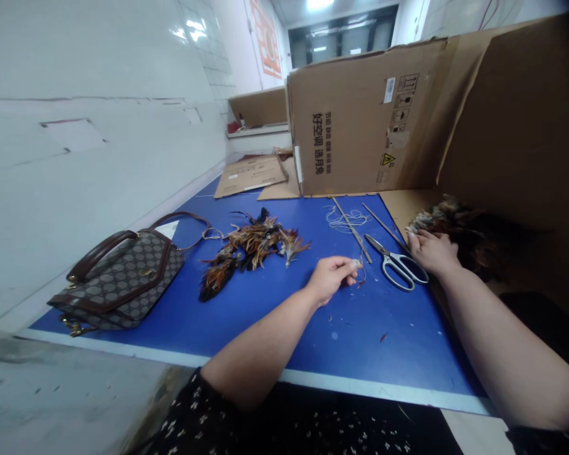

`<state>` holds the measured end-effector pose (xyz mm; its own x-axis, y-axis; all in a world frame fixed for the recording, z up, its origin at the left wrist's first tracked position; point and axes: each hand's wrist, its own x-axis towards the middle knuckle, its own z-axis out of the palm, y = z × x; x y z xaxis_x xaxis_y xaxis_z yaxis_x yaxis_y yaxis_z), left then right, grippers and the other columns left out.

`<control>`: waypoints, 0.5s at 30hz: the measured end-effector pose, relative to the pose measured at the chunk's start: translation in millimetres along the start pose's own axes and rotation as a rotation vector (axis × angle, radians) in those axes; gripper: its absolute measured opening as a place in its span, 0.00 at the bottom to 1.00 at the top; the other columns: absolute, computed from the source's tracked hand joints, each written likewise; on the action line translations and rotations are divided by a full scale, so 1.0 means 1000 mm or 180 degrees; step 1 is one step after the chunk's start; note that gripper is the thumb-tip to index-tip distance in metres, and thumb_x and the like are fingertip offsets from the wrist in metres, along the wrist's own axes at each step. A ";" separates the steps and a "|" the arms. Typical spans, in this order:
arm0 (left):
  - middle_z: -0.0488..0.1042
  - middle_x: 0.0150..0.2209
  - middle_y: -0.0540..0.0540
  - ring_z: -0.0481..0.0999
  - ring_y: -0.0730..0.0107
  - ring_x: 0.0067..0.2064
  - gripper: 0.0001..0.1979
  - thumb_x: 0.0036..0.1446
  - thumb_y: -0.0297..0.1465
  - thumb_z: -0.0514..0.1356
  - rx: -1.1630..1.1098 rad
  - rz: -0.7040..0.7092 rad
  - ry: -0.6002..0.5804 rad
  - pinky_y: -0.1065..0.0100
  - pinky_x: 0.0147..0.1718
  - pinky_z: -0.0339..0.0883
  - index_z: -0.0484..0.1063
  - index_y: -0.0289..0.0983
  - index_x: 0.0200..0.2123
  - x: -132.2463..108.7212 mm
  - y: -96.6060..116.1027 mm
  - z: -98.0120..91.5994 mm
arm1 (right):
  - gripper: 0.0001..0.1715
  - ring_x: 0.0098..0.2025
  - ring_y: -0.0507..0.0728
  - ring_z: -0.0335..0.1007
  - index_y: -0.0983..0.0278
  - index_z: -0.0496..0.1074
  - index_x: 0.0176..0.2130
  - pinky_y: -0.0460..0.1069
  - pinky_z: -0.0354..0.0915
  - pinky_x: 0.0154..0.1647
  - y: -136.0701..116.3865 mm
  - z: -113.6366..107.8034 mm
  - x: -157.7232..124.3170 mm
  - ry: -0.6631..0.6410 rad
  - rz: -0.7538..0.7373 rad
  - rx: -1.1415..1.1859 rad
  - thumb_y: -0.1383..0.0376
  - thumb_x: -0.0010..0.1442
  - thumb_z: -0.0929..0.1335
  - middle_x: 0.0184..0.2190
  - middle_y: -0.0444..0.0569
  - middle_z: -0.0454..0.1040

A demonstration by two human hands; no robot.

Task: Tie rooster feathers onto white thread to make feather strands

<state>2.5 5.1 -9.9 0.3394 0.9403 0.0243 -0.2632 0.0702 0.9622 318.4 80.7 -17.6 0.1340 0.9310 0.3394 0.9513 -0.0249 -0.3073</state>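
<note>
Over the blue table [265,322], my left hand [332,278] pinches a small pale end with a thin string hanging from it. My right hand [434,251] reaches to the feather pile [464,227] inside the cardboard at the right; its fingertips touch the pale feather ends, and whether they grip any is unclear. Between my hands lie scissors [401,265] with their handles towards me. Two thin sticks [351,229] and a tangle of string [344,219] are beyond them. A bunch of brown and black feathers [256,243] rests left of my left hand.
A patterned handbag [128,278] with brown handles stands at the table's left. A large cardboard box [360,126] walls off the back and right. Flat cardboard [251,174] lies at the back left. Small feather bits are scattered near the front.
</note>
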 end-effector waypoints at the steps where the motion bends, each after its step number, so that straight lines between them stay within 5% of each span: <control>1: 0.75 0.29 0.46 0.71 0.77 0.26 0.21 0.52 0.44 0.72 0.0007 0.0005 -0.0005 0.69 0.31 0.65 0.81 0.30 0.38 0.000 -0.001 0.000 | 0.30 0.59 0.79 0.64 0.59 0.83 0.49 0.76 0.58 0.53 0.000 -0.001 -0.001 0.0028 -0.0012 0.0006 0.46 0.71 0.60 0.59 0.64 0.75; 7: 0.75 0.29 0.46 0.71 0.77 0.25 0.21 0.52 0.43 0.72 -0.0005 0.0003 -0.0036 0.69 0.32 0.65 0.81 0.30 0.38 0.000 -0.001 0.000 | 0.32 0.52 0.75 0.67 0.68 0.84 0.36 0.69 0.57 0.49 -0.004 -0.010 -0.002 0.0305 0.0123 -0.0050 0.49 0.70 0.61 0.44 0.72 0.80; 15: 0.75 0.28 0.47 0.70 0.78 0.25 0.23 0.50 0.45 0.72 -0.0009 0.0023 0.0035 0.70 0.29 0.64 0.80 0.30 0.38 0.001 0.000 0.000 | 0.20 0.45 0.64 0.73 0.69 0.81 0.43 0.55 0.63 0.49 -0.015 -0.025 -0.003 0.1288 0.0401 0.0183 0.57 0.64 0.67 0.40 0.63 0.82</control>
<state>3.1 5.5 -9.4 0.3276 0.9444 0.0283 -0.2681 0.0642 0.9613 310.6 69.5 8.5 0.3574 0.7039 0.6139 0.9049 -0.0984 -0.4140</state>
